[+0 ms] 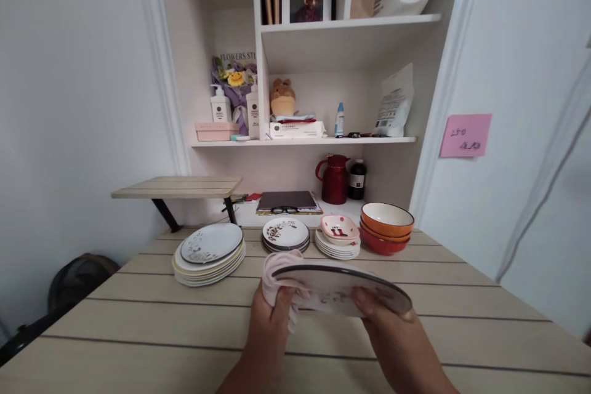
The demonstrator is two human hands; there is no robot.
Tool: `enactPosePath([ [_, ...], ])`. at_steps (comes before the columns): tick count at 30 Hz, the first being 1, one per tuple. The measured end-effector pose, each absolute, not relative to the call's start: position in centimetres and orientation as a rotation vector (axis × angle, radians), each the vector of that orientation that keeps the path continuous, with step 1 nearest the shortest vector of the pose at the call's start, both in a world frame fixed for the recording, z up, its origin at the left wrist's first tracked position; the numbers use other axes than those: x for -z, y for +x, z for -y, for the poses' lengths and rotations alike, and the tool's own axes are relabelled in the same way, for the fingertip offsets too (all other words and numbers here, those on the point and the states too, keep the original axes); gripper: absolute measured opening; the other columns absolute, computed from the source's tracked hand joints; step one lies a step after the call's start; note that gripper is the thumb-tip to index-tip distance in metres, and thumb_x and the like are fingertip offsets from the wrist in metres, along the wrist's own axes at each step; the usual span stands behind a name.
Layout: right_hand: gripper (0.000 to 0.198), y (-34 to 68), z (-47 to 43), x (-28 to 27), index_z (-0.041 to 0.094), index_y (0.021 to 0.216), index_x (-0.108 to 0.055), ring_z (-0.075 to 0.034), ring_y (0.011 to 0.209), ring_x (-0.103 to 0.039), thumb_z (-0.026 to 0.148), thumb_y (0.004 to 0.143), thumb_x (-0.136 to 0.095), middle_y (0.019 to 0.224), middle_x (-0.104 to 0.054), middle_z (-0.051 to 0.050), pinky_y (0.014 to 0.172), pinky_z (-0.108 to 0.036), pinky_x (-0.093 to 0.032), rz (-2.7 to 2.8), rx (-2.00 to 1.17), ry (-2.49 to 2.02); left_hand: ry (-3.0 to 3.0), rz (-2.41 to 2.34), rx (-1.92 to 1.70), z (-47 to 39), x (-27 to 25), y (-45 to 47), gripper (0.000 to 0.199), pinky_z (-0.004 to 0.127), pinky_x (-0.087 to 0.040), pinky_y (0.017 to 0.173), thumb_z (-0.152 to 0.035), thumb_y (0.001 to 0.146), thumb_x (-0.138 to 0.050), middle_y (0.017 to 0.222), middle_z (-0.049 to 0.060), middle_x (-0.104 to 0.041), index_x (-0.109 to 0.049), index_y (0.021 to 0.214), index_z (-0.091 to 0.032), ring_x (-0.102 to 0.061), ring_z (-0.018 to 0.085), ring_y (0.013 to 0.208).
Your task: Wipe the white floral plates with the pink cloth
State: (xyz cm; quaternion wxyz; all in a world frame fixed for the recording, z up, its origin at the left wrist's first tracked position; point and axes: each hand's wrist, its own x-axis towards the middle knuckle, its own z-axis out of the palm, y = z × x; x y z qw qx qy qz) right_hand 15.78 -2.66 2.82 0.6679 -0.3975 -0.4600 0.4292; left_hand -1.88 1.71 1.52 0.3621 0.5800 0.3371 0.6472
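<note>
A white plate (332, 289) with a dark rim and a brown pattern is held up, tilted, above the table. My right hand (385, 323) grips its right side, thumb on the patterned face and fingers hidden beneath. Around the left edge of the plate is a pale pink cloth (276, 271). My left hand (276, 314) is closed on this cloth and presses it against the rim; its fingers are mostly hidden behind. Just beyond the held plate stands a short stack of small dark-rimmed plates (286, 231).
Larger plates (210, 252) are stacked on the left of the slatted table (184, 326). Small dishes (339, 235) and orange and red bowls (386, 228) stand at the back right. Behind are a laptop (286, 201), a red jug (335, 180) and a raised wooden shelf (178, 186).
</note>
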Motion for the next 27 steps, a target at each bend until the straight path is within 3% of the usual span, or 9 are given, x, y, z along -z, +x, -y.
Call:
enactPosePath([
  [6,0.05,13.8,2.8,-2.8,0.02,0.113,-0.066,-0.027,0.09,-0.067,0.038,0.067,-0.078,0.103,-0.073,-0.009,0.08,-0.04,-0.055,0.656,-1.237,-0.698,1.153,-1.059,-1.693,-1.1,-0.6,-0.5,0.053,0.036,-0.046,0.098,-0.05,0.067,-0.074,0.112,0.01,-0.071,-0.066,0.109,-0.019,-0.061,0.027,0.111],
  [11,0.054,14.0,2.3,-3.3,0.019,0.123,-0.059,-0.027,0.097,-0.066,0.038,0.075,-0.072,0.11,-0.071,-0.01,0.088,-0.042,-0.053,0.853,-1.207,-0.8,1.132,-1.214,-1.688,-1.3,-1.2,-1.0,0.045,0.037,-0.049,0.092,-0.047,0.074,-0.067,0.108,0.011,-0.072,-0.066,0.108,-0.017,-0.064,0.027,0.105],
  [17,0.052,16.8,1.5,-3.4,0.03,0.129,-0.048,-0.023,0.104,-0.064,0.033,0.08,-0.065,0.111,-0.07,-0.005,0.087,-0.039,-0.053,1.252,-0.645,-1.042,1.776,-1.117,-1.908,-2.6,-0.6,-3.1,0.036,0.037,-0.048,0.091,-0.035,0.085,-0.056,0.11,0.011,-0.069,-0.062,0.116,-0.018,-0.063,0.025,0.105],
  [23,0.04,17.2,2.4,-3.4,0.029,0.114,-0.063,-0.022,0.106,-0.063,0.01,0.08,-0.054,0.114,-0.069,-0.005,0.089,-0.038,-0.052,1.848,0.126,-0.942,2.786,-0.832,-2.051,-2.4,-1.5,-3.7,0.029,0.033,-0.043,0.062,-0.032,0.094,-0.038,0.077,0.005,-0.06,-0.062,0.106,-0.02,-0.054,0.02,0.069],
  [27,0.033,16.8,2.5,-3.6,0.025,0.101,-0.067,-0.023,0.094,-0.066,0.005,0.078,-0.054,0.097,-0.074,-0.006,0.082,-0.037,-0.053,1.878,0.32,-0.927,2.934,-0.78,-1.978,-1.4,-3.0,-3.3,0.021,0.032,-0.041,0.063,-0.019,0.091,-0.04,0.073,0.003,-0.055,-0.06,0.098,-0.018,-0.049,0.018,0.068],
])
